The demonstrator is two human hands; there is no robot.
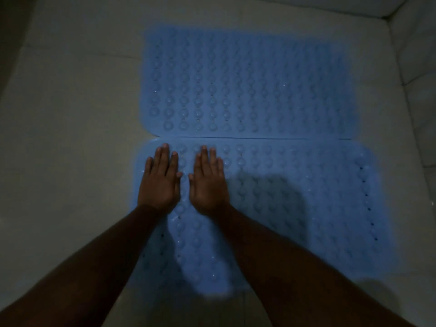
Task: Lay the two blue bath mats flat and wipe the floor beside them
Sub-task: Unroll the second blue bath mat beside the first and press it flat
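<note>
Two blue bath mats covered in round suction cups lie on the pale tiled floor, long edges meeting in a straight seam. The far mat point(247, 83) lies flat. The near mat point(306, 197) lies flat under my arms. My left hand point(160, 180) presses palm down on the near mat's left end, fingers straight and close together. My right hand point(208, 182) presses flat right beside it, fingertips just short of the seam. Neither hand holds anything. My forearms hide part of the near mat's front edge.
Pale floor tiles point(70, 114) spread to the left of the mats. A tiled wall point(417, 55) rises along the right, close to the mats' right ends. The lighting is dim.
</note>
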